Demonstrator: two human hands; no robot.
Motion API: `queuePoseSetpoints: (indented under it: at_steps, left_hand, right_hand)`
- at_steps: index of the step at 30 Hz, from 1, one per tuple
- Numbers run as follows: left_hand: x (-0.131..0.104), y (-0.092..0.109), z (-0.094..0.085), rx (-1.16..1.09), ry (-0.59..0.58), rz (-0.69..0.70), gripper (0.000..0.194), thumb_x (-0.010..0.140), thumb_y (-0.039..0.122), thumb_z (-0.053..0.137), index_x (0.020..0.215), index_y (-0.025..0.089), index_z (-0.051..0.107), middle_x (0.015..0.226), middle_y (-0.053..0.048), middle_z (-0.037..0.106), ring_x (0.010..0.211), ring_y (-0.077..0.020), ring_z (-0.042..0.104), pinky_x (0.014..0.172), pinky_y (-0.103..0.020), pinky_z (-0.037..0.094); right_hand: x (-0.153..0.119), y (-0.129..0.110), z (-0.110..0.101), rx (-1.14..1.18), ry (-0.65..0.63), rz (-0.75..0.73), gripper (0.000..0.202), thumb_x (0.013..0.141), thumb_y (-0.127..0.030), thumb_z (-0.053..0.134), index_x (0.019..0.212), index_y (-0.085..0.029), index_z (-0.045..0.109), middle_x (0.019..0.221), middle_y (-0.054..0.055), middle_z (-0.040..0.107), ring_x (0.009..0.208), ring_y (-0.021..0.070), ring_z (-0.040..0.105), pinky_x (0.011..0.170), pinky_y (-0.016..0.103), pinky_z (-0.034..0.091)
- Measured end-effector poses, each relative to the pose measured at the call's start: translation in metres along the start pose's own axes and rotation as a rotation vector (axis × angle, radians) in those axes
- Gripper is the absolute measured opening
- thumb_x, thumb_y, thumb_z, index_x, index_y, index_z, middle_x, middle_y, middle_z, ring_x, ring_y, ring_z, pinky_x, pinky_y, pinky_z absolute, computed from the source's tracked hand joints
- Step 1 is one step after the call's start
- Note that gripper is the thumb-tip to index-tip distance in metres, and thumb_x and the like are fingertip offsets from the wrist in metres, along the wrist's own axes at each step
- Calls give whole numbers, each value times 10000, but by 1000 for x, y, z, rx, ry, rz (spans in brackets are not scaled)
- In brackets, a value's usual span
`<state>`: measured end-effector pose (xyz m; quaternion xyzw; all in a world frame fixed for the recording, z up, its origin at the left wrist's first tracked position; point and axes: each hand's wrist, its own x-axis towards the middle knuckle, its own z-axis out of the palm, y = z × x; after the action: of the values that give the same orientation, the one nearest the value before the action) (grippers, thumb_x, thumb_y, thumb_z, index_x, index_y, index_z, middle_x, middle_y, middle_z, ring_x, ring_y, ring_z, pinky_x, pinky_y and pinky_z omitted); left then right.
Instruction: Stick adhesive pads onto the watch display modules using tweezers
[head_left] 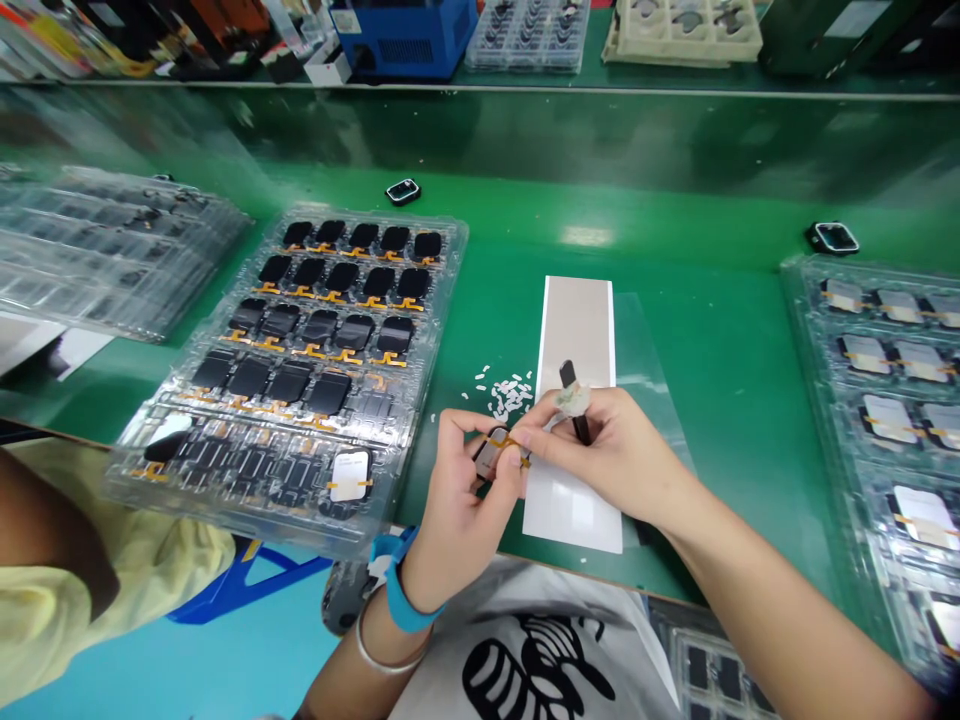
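Note:
My left hand (472, 500) is closed on a small display module (491, 452) with an orange flex cable, its grey back facing up. My right hand (600, 440) grips a slim black tool (568, 374) with a whitish wad (572, 400) around it; whether the tool is a pair of tweezers I cannot tell. The right thumb and fingertips meet the module's orange cable, hiding part of it. Beneath the hands lies a pale strip sheet (577, 320). Beside them is a scatter of small white pieces (510, 395).
A clear tray of black display modules (450, 250) stands on the left, with stacked clear trays (112, 250) beyond. Another tray (825, 400) of modules lies right. Two watch-like cases (403, 191) rest at the back under a shelf (600, 85). A person's yellow garment (165, 540) shows at left.

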<state>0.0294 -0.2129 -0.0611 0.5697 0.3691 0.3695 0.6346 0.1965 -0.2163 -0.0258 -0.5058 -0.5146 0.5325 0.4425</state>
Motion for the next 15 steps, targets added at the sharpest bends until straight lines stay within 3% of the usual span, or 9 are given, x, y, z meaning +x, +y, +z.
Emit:
queuePoseSetpoints:
  at_steps: [8, 12, 15]
  left_hand:
    - [1, -2, 1, -28, 18, -10, 137, 1033, 326, 509, 1077, 264, 395, 740, 51, 553, 597, -88, 530, 490, -165, 366]
    - [-1, 1, 2, 12, 7, -4, 64, 1061, 313, 438, 1067, 259, 403, 711, 51, 581, 576, -100, 511, 537, -201, 419]
    - [-8, 7, 3, 176, -65, 46, 24, 1069, 256, 404, 1083, 257, 424, 870, -1, 674, 770, -129, 629, 736, -270, 510]
  right_hand:
    - [1, -3, -4, -46, 50, -33, 157, 892, -291, 663, 771, -195, 691, 690, -11, 690, 634, 119, 613, 599, 253, 487]
    - [-20, -15, -20, -125, 262, -151, 278, 997, -349, 533, 813, -221, 697, 845, 26, 666, 851, 159, 635, 793, 304, 511]
    - [-48, -14, -24, -166, 479, -280, 330, 1045, -341, 438, 872, -239, 700, 904, 39, 639, 916, 165, 617, 801, 302, 507]
